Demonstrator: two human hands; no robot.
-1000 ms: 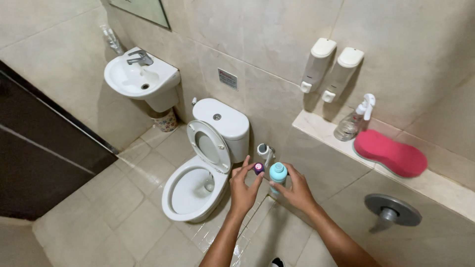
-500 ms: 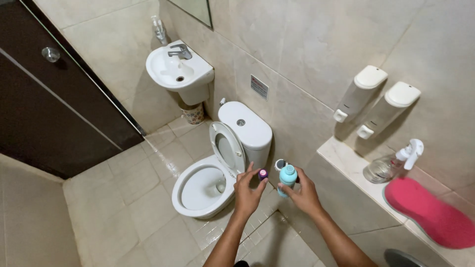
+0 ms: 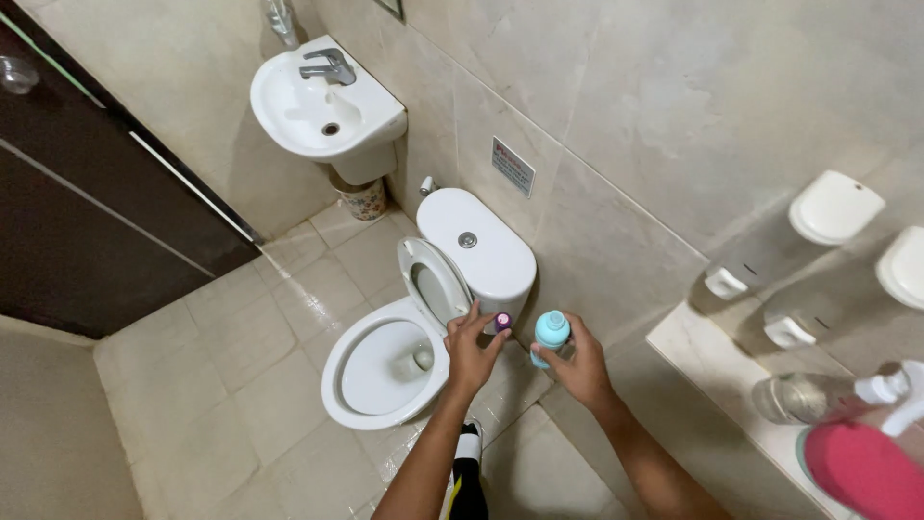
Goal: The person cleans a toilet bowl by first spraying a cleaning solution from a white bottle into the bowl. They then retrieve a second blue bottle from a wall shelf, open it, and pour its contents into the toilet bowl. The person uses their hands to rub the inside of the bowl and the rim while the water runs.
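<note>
While the left hand [image 3: 472,351] pinches a small pink cap [image 3: 502,319] in its fingers, the right hand [image 3: 577,366] is closed around a light blue bottle [image 3: 551,335], upright, so nothing spills. Both are above the floor, beside the open toilet [image 3: 385,371]. What the bottle contains I cannot tell. Farther off, the sink [image 3: 322,106] is on the wall.
</note>
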